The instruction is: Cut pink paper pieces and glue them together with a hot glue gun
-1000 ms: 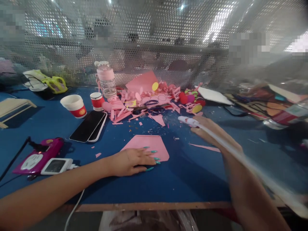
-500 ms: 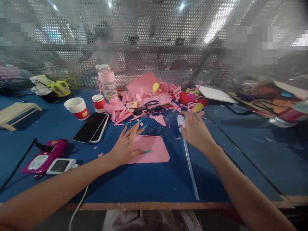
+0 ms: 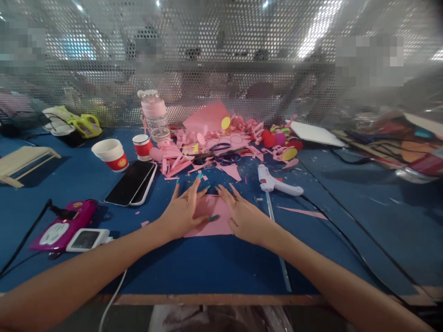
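Observation:
A pink sheet (image 3: 216,221) lies flat on the blue table in front of me. Across its left part rests my left hand (image 3: 185,210), fingers spread, long turquoise nails showing. My right hand (image 3: 244,214) is on the sheet's right side, its fingers stretched toward the far edge and nothing held in them. To the right of that hand a white glue gun (image 3: 278,184) lies on its side, with a long clear glue stick (image 3: 277,244) reaching back toward the table's front edge, partly covered by my right forearm.
Pink scraps (image 3: 176,157) and scissors (image 3: 226,157) are heaped at the back. To the left are two phones (image 3: 131,184), paper cups (image 3: 110,154), a bottle (image 3: 154,115) and a purple power bank-like device (image 3: 74,223). The gun's black cord (image 3: 346,240) runs right.
My right hand has left the glue gun, which now lies on the table, and has come left onto the pink sheet. My left hand has stayed in place.

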### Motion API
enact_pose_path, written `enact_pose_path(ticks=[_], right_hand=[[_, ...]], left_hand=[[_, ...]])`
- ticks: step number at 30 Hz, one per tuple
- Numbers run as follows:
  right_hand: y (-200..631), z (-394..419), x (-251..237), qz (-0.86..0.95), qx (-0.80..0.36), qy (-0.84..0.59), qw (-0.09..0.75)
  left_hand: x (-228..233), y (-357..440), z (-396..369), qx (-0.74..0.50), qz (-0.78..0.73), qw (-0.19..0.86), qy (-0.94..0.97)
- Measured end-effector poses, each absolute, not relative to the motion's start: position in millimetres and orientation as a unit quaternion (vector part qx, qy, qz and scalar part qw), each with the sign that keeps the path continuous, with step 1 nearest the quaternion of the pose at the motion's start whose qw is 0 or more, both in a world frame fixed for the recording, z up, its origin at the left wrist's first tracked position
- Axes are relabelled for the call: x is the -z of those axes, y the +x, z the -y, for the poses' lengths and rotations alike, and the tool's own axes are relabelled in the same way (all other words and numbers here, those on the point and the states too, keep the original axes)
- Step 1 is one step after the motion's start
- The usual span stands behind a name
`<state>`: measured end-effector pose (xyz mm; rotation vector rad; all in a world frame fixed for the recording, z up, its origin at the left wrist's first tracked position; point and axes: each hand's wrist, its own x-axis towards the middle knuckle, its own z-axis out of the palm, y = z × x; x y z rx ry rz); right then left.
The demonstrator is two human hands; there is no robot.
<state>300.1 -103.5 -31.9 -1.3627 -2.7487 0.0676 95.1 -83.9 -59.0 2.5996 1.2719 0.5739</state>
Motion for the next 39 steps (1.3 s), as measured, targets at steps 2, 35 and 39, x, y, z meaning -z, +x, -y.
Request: enact_pose_path(ticks=[2,35,39], right_hand=[[301.1,102.2,30.9,0.890,-0.047,-0.450,0.054],[303.8,103.9,24.8,0.878,-0.104,-0.456,0.105],[303.1,104.6,23.1,0.879,-0.106,-0.455,0.091]], left_hand=[[57.8,95.2,84.7,-0.191,-0.431,0.089,0.878],[48.2,95.5,89.3,-0.144,-0.440,0.103,0.880],[47.4,96.7,90.8,-0.150,-0.437,0.100,0.881]])
